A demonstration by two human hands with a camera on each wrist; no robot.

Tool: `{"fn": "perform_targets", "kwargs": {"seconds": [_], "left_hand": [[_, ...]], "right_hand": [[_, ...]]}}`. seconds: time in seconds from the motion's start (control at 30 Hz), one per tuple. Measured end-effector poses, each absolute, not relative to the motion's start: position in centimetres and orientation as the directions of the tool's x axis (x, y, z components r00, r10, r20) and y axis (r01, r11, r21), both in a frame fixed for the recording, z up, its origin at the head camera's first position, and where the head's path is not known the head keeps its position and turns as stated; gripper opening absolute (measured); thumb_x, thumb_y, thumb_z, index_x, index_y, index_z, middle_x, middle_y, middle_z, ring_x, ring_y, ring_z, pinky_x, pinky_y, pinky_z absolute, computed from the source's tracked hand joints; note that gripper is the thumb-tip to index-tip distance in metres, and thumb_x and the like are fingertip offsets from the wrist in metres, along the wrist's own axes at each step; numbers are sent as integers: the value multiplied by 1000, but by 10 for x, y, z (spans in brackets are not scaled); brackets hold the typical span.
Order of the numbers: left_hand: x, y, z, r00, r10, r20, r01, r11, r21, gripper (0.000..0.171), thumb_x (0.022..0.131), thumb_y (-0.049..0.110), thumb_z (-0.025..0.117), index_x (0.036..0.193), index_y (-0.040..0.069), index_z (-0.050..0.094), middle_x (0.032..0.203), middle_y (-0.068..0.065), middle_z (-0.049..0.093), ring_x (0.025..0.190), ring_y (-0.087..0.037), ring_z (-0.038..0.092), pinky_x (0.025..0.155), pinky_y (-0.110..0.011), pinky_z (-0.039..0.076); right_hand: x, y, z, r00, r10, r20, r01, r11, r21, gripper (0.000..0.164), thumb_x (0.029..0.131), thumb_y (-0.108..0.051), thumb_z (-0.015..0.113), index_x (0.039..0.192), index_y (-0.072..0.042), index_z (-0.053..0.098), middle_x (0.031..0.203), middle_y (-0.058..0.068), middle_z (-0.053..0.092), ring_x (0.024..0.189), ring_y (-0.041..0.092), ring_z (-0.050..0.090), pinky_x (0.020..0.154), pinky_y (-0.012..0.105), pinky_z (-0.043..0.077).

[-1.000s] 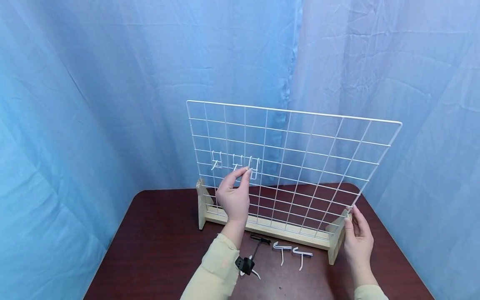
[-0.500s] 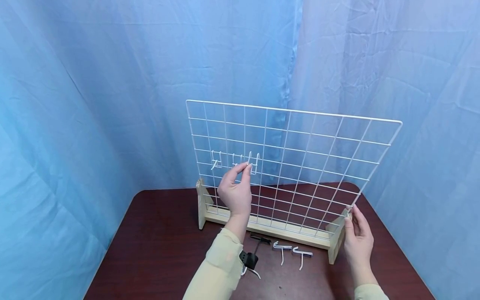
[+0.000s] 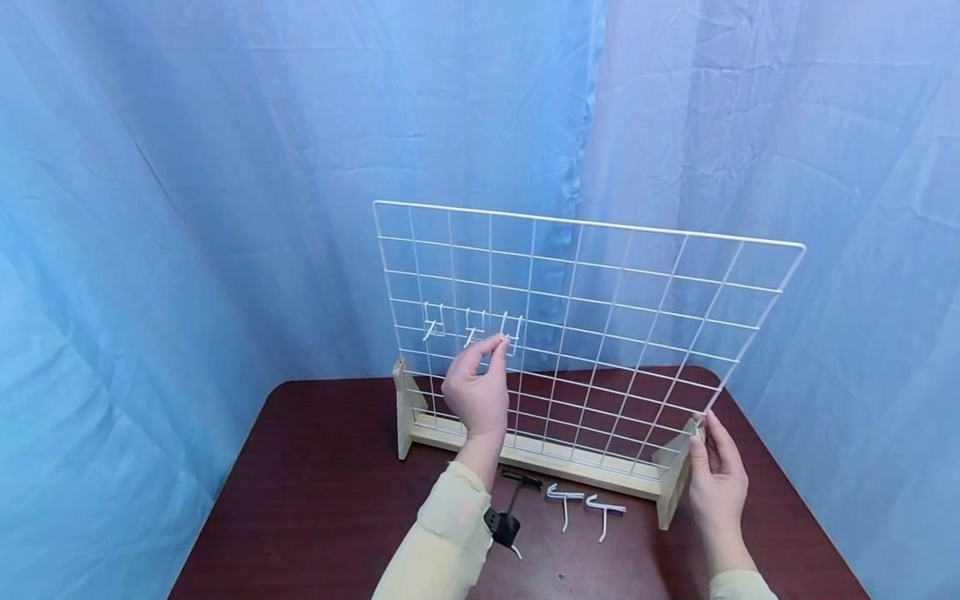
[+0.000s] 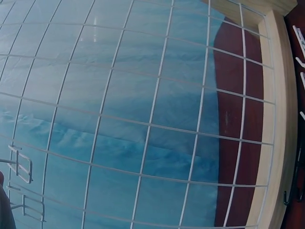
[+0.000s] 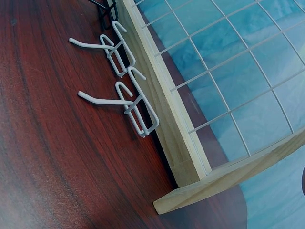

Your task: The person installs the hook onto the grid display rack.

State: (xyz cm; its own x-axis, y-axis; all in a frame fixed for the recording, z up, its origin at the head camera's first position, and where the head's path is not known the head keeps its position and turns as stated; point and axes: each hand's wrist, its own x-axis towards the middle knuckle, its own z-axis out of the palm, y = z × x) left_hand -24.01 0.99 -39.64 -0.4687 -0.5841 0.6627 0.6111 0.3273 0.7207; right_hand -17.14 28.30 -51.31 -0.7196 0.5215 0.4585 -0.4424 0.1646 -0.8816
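Observation:
My left hand (image 3: pixel 480 396) pinches the stem of a white wire hook (image 3: pixel 520 329) between thumb and fingertip, at the front of a white wire grid panel (image 3: pixel 585 223). The hook's two bent tops overlap a horizontal wire. To its left, two similar white hooks, an outer one (image 3: pixel 432 327) and a nearer one (image 3: pixel 471 335), hang on the panel. In the left wrist view, only a dark edge of the hand shows beside the held hook (image 4: pixel 31 167). My right hand (image 3: pixel 720 483) grips the panel's right edge just above the wooden end support (image 3: pixel 673 479).
The panel stands in a wooden base (image 3: pixel 570 461) on a dark red table (image 3: pixel 322 467). In front lie two white hooks, one left (image 3: pixel 565 495) and one right (image 3: pixel 606 507), plus a black hook (image 3: pixel 520 479). Another white hook is mostly hidden behind my left wrist camera (image 3: pixel 502 527).
My left hand has shifted slightly right with the hook, which rose a little and then came down again. My right hand has stayed at the panel's edge.

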Motion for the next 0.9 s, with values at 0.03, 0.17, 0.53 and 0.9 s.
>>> {"fn": "perform_targets", "kwargs": {"seconds": [0.03, 0.17, 0.53, 0.9], "left_hand": [[-240, 10, -398, -470, -583, 662, 611, 326, 721, 11, 75, 4, 85, 82, 10, 80, 81, 1, 75, 76, -17, 71, 71, -29, 56], [-239, 10, -403, -466, -574, 673, 623, 328, 711, 15, 73, 1, 85, 83, 10, 81, 83, 1, 76, 78, -17, 72, 73, -25, 55], [-237, 9, -417, -488, -545, 681, 621, 331, 710, 13, 74, 4, 85, 85, 10, 81, 84, 1, 76, 78, -17, 72, 75, -20, 53], [-235, 8, -426, -542, -543, 641, 547, 351, 760, 11, 76, 11, 85, 87, 13, 81, 83, 3, 76, 81, -15, 71, 74, -28, 55]], "right_hand": [[-171, 283, -513, -718, 521, 462, -440, 174, -881, 45, 95, 13, 52, 139, 2, 54, 123, -15, 63, 115, -1, 57, 93, 10, 43], [-171, 283, -512, -714, 519, 470, -441, 188, -877, 45, 95, 12, 53, 139, 2, 54, 123, -15, 63, 115, -1, 57, 94, 10, 43], [-171, 282, -512, -713, 521, 470, -438, 193, -878, 44, 95, 12, 52, 139, 2, 53, 122, -16, 63, 115, -1, 57, 93, 10, 43], [-171, 282, -513, -709, 517, 479, -456, 182, -871, 43, 96, 13, 52, 138, 4, 53, 123, -14, 64, 116, 0, 57, 95, 10, 43]]}}
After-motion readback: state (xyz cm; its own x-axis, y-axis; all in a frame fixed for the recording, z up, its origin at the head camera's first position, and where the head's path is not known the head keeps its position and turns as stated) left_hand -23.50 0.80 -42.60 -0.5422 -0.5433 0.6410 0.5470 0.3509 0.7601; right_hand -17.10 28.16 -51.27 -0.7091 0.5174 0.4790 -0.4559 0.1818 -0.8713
